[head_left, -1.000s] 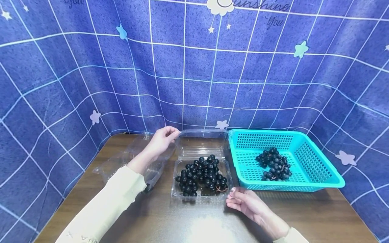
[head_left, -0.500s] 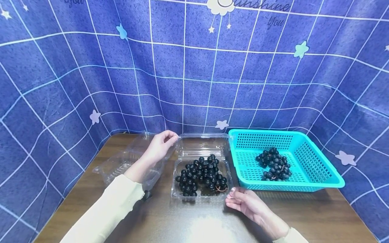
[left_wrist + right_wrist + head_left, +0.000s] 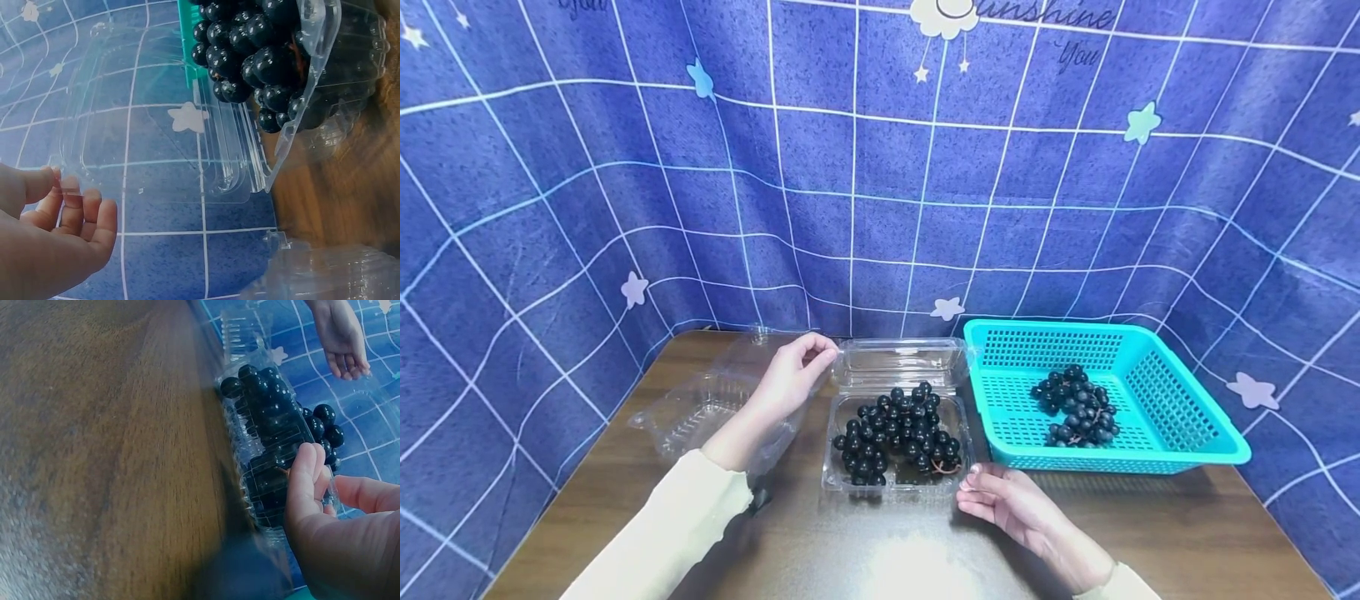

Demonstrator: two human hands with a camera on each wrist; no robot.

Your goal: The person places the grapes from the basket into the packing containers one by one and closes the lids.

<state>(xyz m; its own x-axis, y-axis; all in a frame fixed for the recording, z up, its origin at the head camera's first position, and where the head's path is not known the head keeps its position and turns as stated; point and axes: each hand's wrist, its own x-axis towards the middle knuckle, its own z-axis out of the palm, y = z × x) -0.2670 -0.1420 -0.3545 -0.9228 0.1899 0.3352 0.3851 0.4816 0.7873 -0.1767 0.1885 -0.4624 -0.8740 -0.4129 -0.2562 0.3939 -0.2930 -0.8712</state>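
Observation:
A clear plastic clamshell box (image 3: 917,485) holds a bunch of dark grapes (image 3: 898,425) at the middle of the table. Its lid (image 3: 898,358) stands raised on the far side. My left hand (image 3: 792,375) pinches the lid's left edge between thumb and fingers, as the left wrist view also shows for the lid (image 3: 162,119). At the near right corner of the box, my right hand (image 3: 1015,504) grips the rim. In the right wrist view, its thumb and fingers (image 3: 303,487) lie around that corner, beside the grapes (image 3: 269,412).
A turquoise basket (image 3: 1120,457) stands right of the box, with another bunch of dark grapes (image 3: 1078,408) inside. Left of the box lies another clear plastic container (image 3: 700,408), partly behind my left arm. A blue patterned cloth (image 3: 880,167) hangs behind the wooden table (image 3: 820,550).
My left hand has come down a little with the lid, whose upper edge sits lower in the head view. The right hand and box have stayed in place.

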